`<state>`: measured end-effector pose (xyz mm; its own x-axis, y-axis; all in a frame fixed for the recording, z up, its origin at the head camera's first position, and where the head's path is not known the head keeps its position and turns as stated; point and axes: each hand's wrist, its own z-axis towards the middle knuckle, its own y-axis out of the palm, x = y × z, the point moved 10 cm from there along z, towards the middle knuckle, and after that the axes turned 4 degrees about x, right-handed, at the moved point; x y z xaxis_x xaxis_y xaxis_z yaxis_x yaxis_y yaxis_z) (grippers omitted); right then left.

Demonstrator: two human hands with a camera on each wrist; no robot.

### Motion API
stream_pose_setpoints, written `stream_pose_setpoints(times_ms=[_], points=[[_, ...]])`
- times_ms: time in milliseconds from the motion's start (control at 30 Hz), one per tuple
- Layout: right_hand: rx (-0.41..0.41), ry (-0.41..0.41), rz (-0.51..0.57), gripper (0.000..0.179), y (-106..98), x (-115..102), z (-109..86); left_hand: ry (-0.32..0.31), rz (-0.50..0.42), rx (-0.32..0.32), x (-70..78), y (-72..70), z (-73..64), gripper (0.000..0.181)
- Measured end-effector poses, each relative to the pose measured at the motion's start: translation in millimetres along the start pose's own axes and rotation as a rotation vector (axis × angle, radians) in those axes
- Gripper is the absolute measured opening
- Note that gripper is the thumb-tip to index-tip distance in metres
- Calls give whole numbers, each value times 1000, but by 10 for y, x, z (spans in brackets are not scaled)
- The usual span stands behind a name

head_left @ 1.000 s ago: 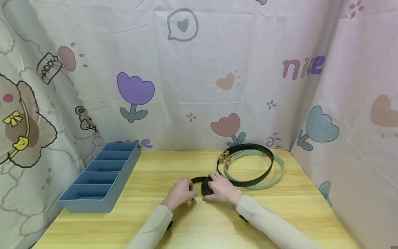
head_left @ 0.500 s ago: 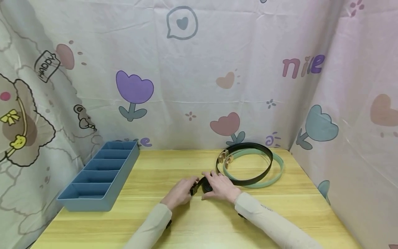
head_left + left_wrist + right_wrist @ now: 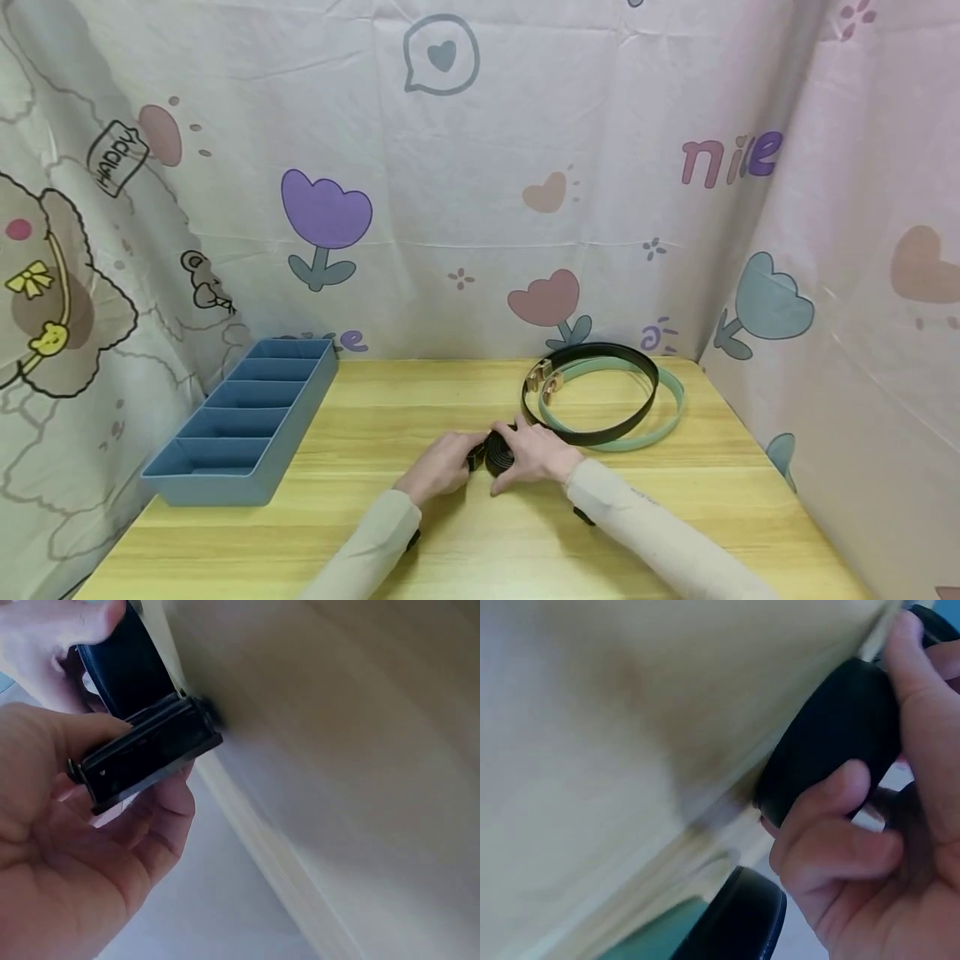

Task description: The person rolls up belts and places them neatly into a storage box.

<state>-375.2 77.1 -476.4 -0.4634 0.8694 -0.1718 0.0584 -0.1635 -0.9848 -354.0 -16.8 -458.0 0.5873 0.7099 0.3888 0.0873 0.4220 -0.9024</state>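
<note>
A black belt (image 3: pixel 498 455) stands on edge on the table, wound into a tight coil, with its buckle end at the left. My left hand (image 3: pixel 441 467) pinches the dark buckle (image 3: pixel 154 754) between thumb and fingers, close against the coil. From the other side, my right hand (image 3: pixel 537 453) holds the coil, its fingers and thumb bent around the rolled strap (image 3: pixel 840 727). Part of the coil is hidden behind the right fingers in the head view.
Behind the right hand, another black belt (image 3: pixel 654 392) and a mint-green belt (image 3: pixel 681 404) stand in wide loops with gold-coloured buckles. A blue divided box (image 3: pixel 294 454) lies at the left of the wooden table (image 3: pixel 405 392). Printed curtains surround the table.
My left hand has brought the buckle end rightward, up against the coil, so the loose strap length has shortened. My right hand stays at the coil, its fingers slightly shifted.
</note>
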Motion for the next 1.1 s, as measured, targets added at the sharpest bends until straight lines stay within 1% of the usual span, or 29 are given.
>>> stream_pose_setpoints(times_ms=[133, 267, 367, 400, 467, 533, 633, 733, 800, 867, 900, 967, 1000, 1067, 1100], points=[[-38, -30, 65, 109, 0, -27, -30, 14, -28, 10, 14, -6, 22, 51], [-43, -19, 126, 108, 10, -22, -43, -12, -67, -4, -6, 8, 32, 43], [-29, -17, 155, 105, 26, -24, -47, -62, -115, -37, -47, 26, 28, 51], [-15, -22, 150, 105, 20, -32, -48, -81, -136, -48, -62, 26, 22, 55], [8, -29, 146, 107, 19, -44, -48, -114, -185, -61, -88, 17, 6, 61], [26, -29, 145, 111, 20, -52, -51, -141, -238, -72, -112, 5, -12, 63], [45, -21, 142, 118, 26, -46, -52, -171, -317, -87, -141, 3, -42, 63], [58, -8, 147, 118, 32, -17, -52, -185, -405, -122, -145, 35, -67, 66], [53, -2, 197, 116, 38, 2, -53, -192, -479, -149, -143, 60, -87, 71], [32, 5, 285, 111, 53, 20, -55, -183, -515, -164, -137, 68, -98, 75], [17, 7, 339, 109, 58, 24, -58, -179, -518, -169, -137, 71, -104, 78], [-26, 18, 453, 105, 83, 34, -66, -161, -490, -170, -129, 69, -100, 81], [-40, 18, 492, 102, 91, 34, -69, -148, -454, -167, -122, 66, -94, 82], [-59, 10, 541, 96, 99, 35, -72, -126, -396, -153, -105, 62, -81, 83], [-59, -3, 547, 94, 94, 30, -72, -112, -367, -140, -97, 55, -74, 83]])
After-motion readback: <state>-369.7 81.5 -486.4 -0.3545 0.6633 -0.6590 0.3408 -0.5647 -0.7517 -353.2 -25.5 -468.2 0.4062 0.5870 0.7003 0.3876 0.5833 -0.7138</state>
